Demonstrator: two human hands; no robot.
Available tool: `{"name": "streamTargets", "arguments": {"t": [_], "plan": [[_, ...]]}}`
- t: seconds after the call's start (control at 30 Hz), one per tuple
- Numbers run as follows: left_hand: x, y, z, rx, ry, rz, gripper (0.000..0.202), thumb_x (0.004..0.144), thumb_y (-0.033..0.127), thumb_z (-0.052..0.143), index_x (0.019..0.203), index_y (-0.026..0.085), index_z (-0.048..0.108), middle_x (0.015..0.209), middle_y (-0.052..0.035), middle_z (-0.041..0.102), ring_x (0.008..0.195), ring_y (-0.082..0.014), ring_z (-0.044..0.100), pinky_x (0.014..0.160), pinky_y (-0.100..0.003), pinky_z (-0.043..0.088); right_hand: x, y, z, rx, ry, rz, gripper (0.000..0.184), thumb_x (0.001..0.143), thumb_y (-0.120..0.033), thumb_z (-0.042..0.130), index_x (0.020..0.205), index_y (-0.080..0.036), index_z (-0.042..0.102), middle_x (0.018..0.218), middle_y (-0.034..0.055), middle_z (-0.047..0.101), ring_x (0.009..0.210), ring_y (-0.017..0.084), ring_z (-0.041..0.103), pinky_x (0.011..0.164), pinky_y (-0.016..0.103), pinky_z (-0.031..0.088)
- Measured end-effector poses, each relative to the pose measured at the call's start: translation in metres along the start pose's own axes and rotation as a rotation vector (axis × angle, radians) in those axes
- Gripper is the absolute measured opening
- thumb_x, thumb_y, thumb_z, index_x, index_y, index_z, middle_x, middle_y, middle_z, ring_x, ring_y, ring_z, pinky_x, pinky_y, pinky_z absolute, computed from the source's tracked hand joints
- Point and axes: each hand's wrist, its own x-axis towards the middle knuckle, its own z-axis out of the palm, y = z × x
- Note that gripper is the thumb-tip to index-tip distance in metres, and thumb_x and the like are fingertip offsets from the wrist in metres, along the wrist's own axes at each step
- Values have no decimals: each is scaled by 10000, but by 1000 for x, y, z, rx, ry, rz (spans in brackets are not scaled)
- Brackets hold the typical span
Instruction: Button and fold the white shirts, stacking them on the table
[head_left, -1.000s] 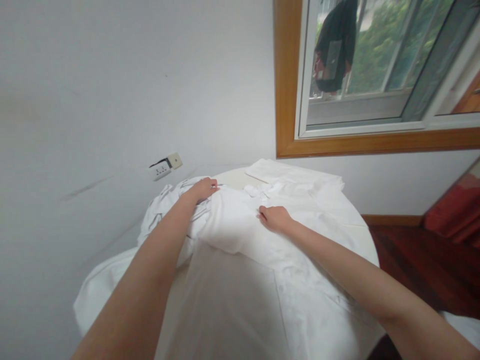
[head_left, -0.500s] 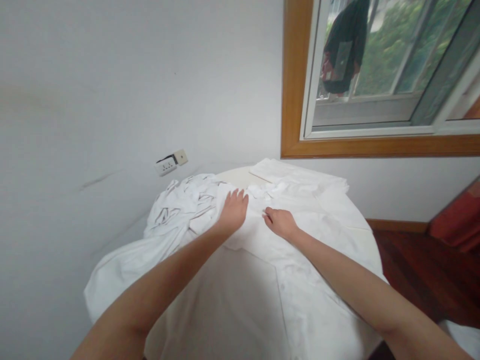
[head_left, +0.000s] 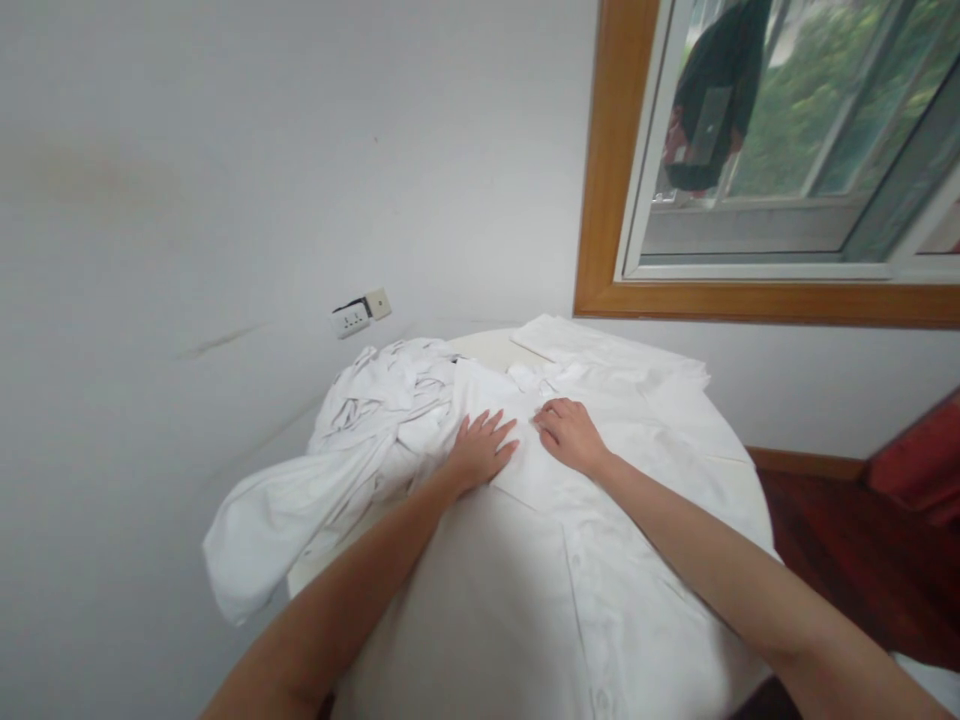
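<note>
A white button-up shirt (head_left: 480, 590) lies spread over a round table, its buttoned front edge running down toward me. My left hand (head_left: 484, 450) rests flat on the cloth below the collar, palm down and fingers spread. Just to its right, my right hand (head_left: 568, 432) has its fingers curled together at the shirt's front edge, pinching the fabric there. The fingertips partly hide that bit of cloth. To the left of my left hand is a crumpled heap of white clothes (head_left: 382, 400).
The pale table (head_left: 487, 347) stands against the wall, its rim showing at the back. Folded white cloth (head_left: 600, 345) lies at its far right. A wall socket (head_left: 351, 320) is behind the heap. A wood-framed window (head_left: 600, 200) is at upper right, a red cloth (head_left: 919, 465) below.
My left hand has come down toward me and now lies flat with spread fingers. My right hand stays near the front edge, its fingers slightly looser. The view has shifted left a little.
</note>
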Motion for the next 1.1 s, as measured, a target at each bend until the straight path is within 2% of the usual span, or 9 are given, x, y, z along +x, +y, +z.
{"name": "streamTargets", "arguments": {"t": [0.13,0.27,0.43,0.63,0.77,0.87,0.97,1.03,1.1], "plan": [[-1,-2,2,-10,27,-7,487,945,505,342,1388,341,460,1481,-50,421,1379,-305,349,1124,-587,220,-8,-2,-4,46,-61,-127,330,933,-312,451,1198,-244,636,1349,87,536,1315,244,368,1097,464,189],[-1,-2,-1,-21,1,3,493,947,512,335,1384,325,467,1479,-59,422,1378,-300,352,1131,-580,209,-35,-10,-4,109,-193,-188,535,940,-534,399,1414,-290,440,1522,82,347,1420,260,237,1134,511,150],[-1,-14,-2,-14,-23,30,533,944,540,335,1410,299,433,1494,-60,400,1391,-285,332,1146,-529,220,-68,-6,-8,110,-272,-247,563,975,-529,300,1487,-295,302,1570,56,225,1456,221,134,1168,492,85],[-2,-32,2,-3,-4,108,579,958,539,299,1421,216,426,1494,-99,396,1391,-270,332,1147,-445,256,-90,14,-19,118,-252,-295,547,985,-497,312,1493,-294,286,1571,45,217,1448,200,173,1178,454,119],[-2,-33,3,18,7,123,581,956,546,300,1410,213,441,1484,-92,415,1381,-262,352,1142,-424,273,-105,26,-21,134,-189,-299,518,974,-479,363,1457,-291,369,1535,48,322,1412,210,285,1167,440,184],[0,-34,7,9,25,118,582,953,545,316,1418,215,431,1491,-89,402,1380,-259,357,1147,-423,269,-117,34,-24,94,-81,-170,500,965,-460,387,1403,-230,454,1436,93,470,1310,228,434,1089,402,330],[1,-36,11,-1,35,117,577,949,548,324,1414,226,439,1492,-86,400,1381,-266,355,1144,-438,277,-129,40,-34,-88,33,95,474,956,-472,383,1251,-161,583,1188,145,627,1087,265,571,923,403,432],[2,-37,12,-1,32,126,576,949,545,323,1412,224,442,1490,-91,401,1379,-273,358,1138,-447,285,-139,43,-42,-198,23,237,458,959,-486,357,1051,-153,658,979,131,670,915,257,608,810,379,445],[2,-37,12,4,27,128,579,949,543,324,1412,215,442,1491,-97,399,1379,-277,359,1137,-448,286,-150,45,-48,-265,-35,314,474,960,-505,338,876,-163,655,825,105,663,800,237,610,731,346,431]]}}
